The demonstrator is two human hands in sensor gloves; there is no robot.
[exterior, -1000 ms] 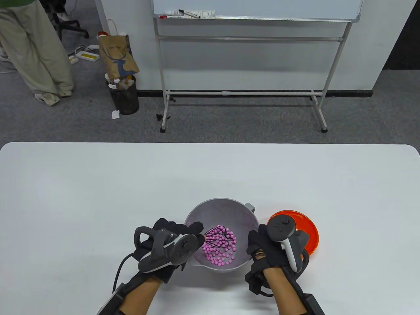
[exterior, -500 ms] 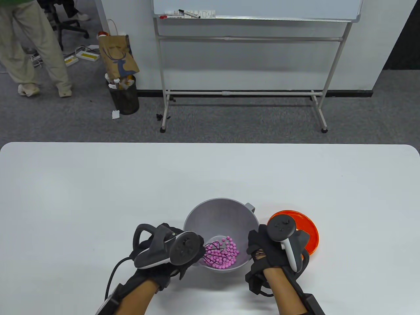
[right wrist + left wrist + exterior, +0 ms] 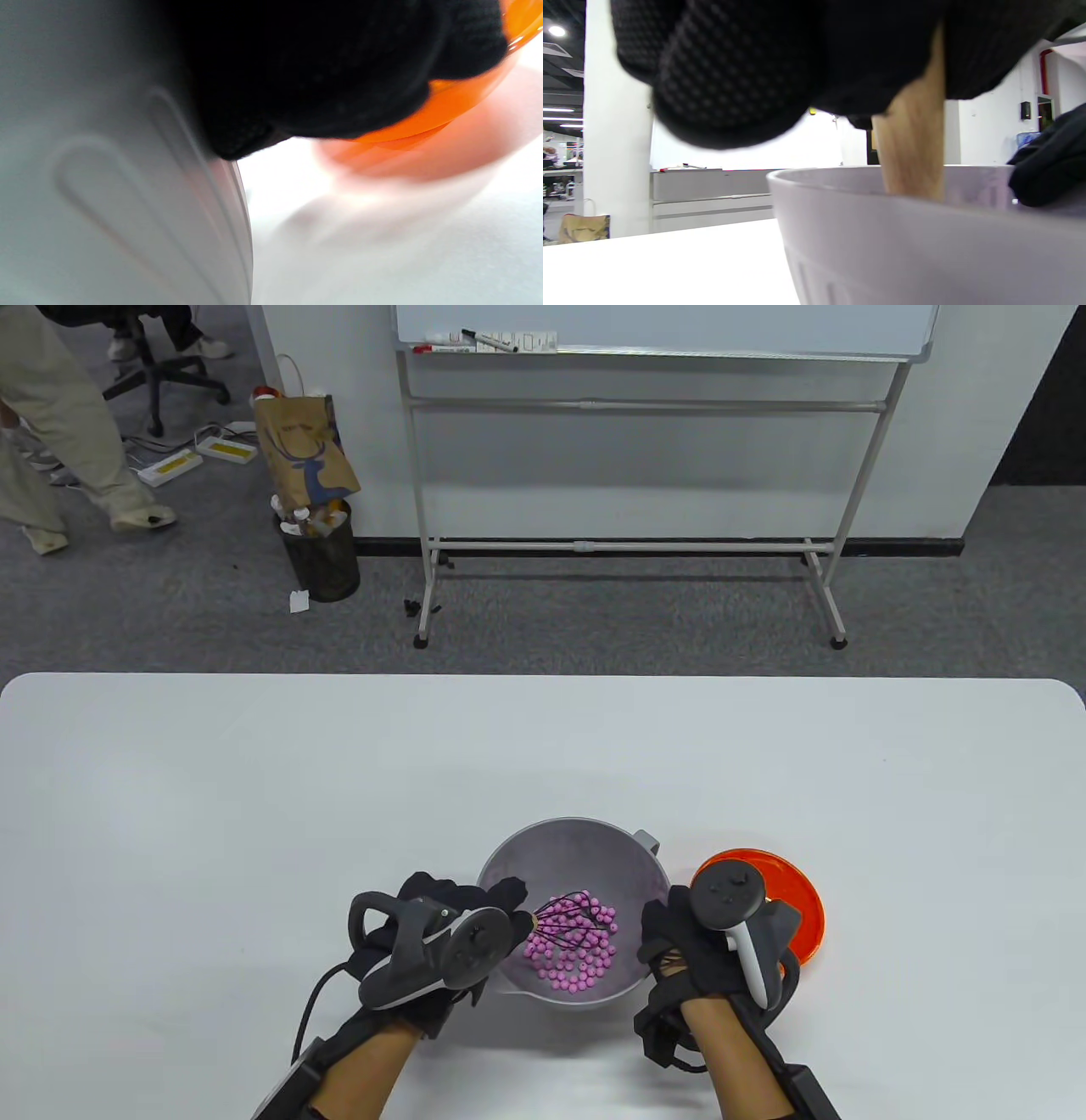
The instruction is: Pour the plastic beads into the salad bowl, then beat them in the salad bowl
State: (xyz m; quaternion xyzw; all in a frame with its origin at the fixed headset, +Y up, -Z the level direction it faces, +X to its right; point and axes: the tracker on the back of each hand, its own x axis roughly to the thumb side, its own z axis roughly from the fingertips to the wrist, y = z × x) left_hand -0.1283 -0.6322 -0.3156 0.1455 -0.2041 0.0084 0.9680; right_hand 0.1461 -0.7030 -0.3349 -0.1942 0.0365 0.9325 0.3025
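Observation:
A grey salad bowl (image 3: 577, 824) stands near the table's front edge with several pink beads (image 3: 570, 963) in its bottom. My left hand (image 3: 509, 903) reaches over the bowl's left rim and grips the wooden handle (image 3: 912, 144) of a black wire whisk (image 3: 570, 918), whose head sits among the beads. My right hand (image 3: 666, 933) holds the bowl's right rim, its glove (image 3: 318, 76) pressed against the outer wall (image 3: 106, 190). The left wrist view shows the bowl's wall (image 3: 903, 250) close up, beads hidden.
An orange bowl (image 3: 797, 899) sits just right of the salad bowl, partly behind my right hand. Past the table's far edge are a whiteboard stand (image 3: 628, 547), a waste bin (image 3: 322, 555) and a person's legs (image 3: 59, 466) on the floor at far left.
The whisk swept from the bowl's near side back toward its left middle, and the beads spread out. My right hand stayed on the rim. The person in the background walked left.

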